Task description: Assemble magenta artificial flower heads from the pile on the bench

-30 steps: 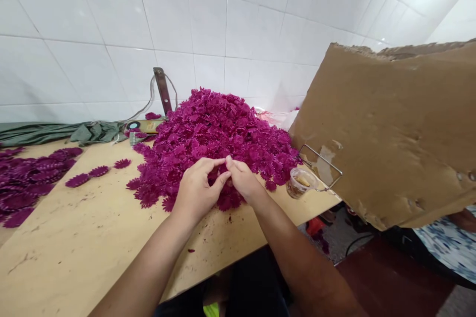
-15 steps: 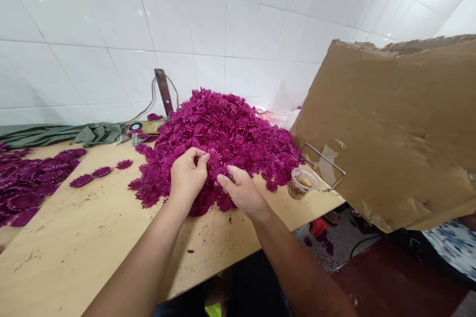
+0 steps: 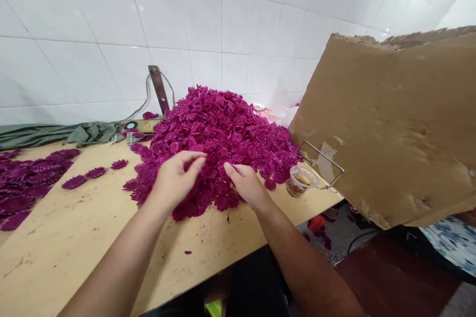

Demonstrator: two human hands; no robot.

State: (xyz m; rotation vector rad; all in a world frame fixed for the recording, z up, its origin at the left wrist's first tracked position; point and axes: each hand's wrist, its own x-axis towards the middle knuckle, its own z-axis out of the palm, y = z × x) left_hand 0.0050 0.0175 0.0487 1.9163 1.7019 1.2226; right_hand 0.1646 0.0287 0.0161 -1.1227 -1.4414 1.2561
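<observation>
The fingers of our left hand and right hand are pinched together, apart from each other; we cannot tell whether either grasps a petal piece. Beneath and toward twelve o'clock rises the heap of magenta, fringed artificial flower pieces on our pale wooden table. A clear plastic cup sits at three o'clock, large brown cardboard beyond at two.

White tiled wall, pale wooden tabletop.
</observation>
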